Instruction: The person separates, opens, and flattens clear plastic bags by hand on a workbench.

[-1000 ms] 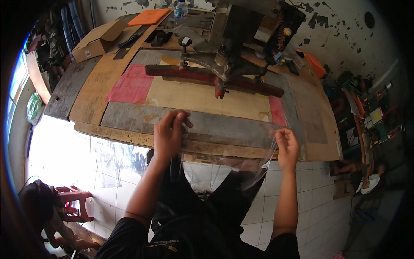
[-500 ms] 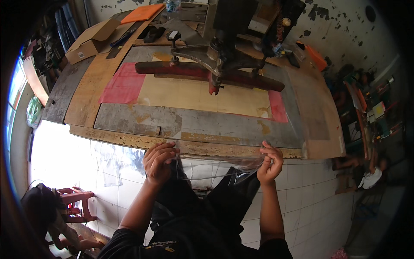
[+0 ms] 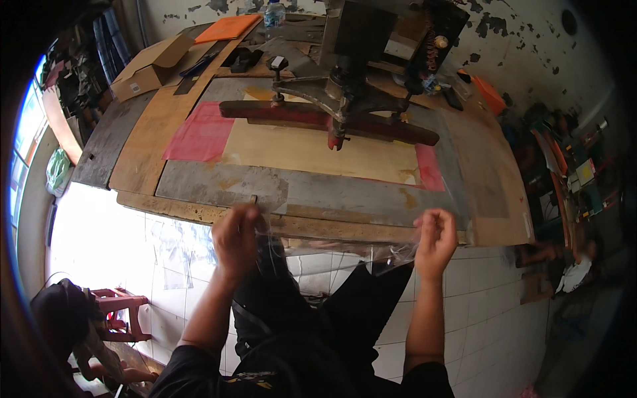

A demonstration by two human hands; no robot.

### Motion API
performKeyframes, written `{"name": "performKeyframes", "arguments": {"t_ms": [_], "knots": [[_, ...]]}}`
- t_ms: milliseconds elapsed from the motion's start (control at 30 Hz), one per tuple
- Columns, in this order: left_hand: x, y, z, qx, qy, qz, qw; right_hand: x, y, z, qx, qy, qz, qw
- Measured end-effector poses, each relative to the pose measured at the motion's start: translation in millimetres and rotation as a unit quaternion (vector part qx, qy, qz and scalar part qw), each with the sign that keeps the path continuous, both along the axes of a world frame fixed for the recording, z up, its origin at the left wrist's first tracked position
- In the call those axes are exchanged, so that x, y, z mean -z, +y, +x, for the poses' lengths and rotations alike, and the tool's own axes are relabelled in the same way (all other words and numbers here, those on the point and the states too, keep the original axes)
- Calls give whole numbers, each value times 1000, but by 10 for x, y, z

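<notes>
A clear plastic sheet point(image 3: 318, 260) stretches between my two hands, just off the near edge of the worktable point(image 3: 345, 227). My left hand point(image 3: 236, 240) is closed on its left end, somewhat smeared by motion. At the other end my right hand point(image 3: 435, 242) pinches the sheet with curled fingers. Ahead of both hands, a cream panel point(image 3: 318, 155) with pink end pieces point(image 3: 196, 132) lies flat on the grey board point(image 3: 232, 182). Over that panel hangs a dark red press bar point(image 3: 292, 116) on a metal bracket.
An open cardboard box point(image 3: 149, 69) and an orange folder point(image 3: 229, 28) lie at the far left. The machine's dark column point(image 3: 358, 33) rises at the back. A red stool point(image 3: 121, 312) stands lower left, beside another person. More people sit at the right.
Both hands have moved slightly apart, the left to the left and the right to the right and up, with the plastic sheet still between them. The whole view has shifted a little.
</notes>
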State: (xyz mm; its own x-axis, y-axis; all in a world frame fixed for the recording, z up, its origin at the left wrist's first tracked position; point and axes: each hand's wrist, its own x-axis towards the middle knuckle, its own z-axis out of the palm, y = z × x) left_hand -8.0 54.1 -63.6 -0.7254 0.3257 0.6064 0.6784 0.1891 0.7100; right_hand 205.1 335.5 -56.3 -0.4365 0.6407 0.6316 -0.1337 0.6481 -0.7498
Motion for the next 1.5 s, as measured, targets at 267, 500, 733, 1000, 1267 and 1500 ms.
{"name": "performKeyframes", "arguments": {"t_ms": [267,500,733,1000,1267,1500], "knots": [[-357,323,-903,30,-118,-141,982,-336,678,-874,-29,-222,-16,974],[-177,690,-1475,34,-65,-245,967,-217,935,-1373,5,-314,-13,949],[-373,760,-1374,5,-86,-290,953,-249,812,-1382,62,-337,128,931],[-213,683,-1514,57,15,-335,941,-356,846,-1191,-30,-358,125,925],[-378,635,-1503,129,-76,-296,943,-365,836,-1137,-60,-359,124,923],[-281,740,-1638,127,-56,-247,959,-259,1017,-1267,-61,-319,134,936]]}}
